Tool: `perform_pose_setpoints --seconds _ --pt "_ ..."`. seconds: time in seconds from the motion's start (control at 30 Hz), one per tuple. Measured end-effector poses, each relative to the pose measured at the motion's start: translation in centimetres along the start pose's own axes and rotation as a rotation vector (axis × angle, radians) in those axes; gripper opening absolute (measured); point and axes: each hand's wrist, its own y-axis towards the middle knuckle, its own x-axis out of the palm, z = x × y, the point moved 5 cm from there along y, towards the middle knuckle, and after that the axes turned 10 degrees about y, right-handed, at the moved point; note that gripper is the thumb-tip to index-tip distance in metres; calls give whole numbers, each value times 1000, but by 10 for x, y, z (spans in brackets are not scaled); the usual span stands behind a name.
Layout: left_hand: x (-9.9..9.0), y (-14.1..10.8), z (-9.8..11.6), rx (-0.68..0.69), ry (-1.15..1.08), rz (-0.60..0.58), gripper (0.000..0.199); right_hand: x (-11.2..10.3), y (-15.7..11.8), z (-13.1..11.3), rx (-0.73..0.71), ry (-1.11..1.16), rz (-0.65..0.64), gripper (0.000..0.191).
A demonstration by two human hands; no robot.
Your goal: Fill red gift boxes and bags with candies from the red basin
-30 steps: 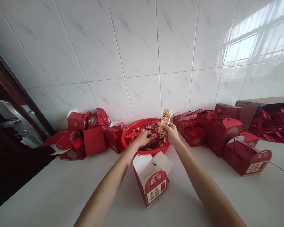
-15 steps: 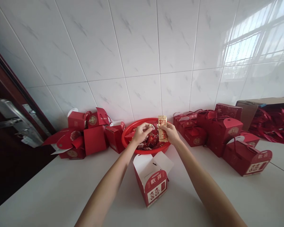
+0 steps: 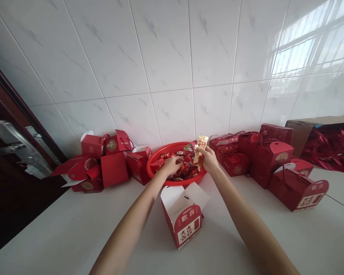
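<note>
My right hand grips a long gold packet with red print, held upright above the right side of a red plastic basket. Wrapped candies, mostly red, fill the basket. Low over the candies is my left hand, its fingers curled downward; whatever they hold, if anything, is hidden. Between my forearms, just in front of the basket, an open red gift box with white inner flaps stands on the white table.
Red gift boxes cluster left of the basket, and more red boxes stand on the right. Farther right, a cardboard box holds dark red ribbons. A tiled wall rises behind; a door handle is at left.
My left hand has lowered into the candies; the small light-coloured piece at its fingertips no longer shows. My right hand has moved slightly right, tilting the gold packet.
</note>
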Motion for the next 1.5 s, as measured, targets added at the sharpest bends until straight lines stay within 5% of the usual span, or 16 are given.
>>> perform_pose_setpoints --seconds 0.1,0.27,0.37,0.57,0.77,1.07,1.23,1.5 --pt "11 0 -5 23 105 -140 19 -1 1 1 -5 20 23 29" --pt "25 -2 -7 42 242 -353 3 1 -2 0 2 38 38 27" --pt "28 -3 -9 25 288 -413 24 3 -5 -2 7 47 43 26" --pt "20 -2 2 37 243 -298 4 8 -9 -6 23 69 49 28" --pt "1 -5 13 -4 164 -105 21 15 -16 -13 78 60 29 29" --pt "16 -15 45 81 78 -270 7 47 -37 -45 74 29 -61 29" --pt "-17 -27 57 62 -15 -55 29 60 -50 -67 30 -13 -142 27" --pt "-61 -100 87 58 -103 -141 31 82 -77 -86 -54 -314 -350 26"
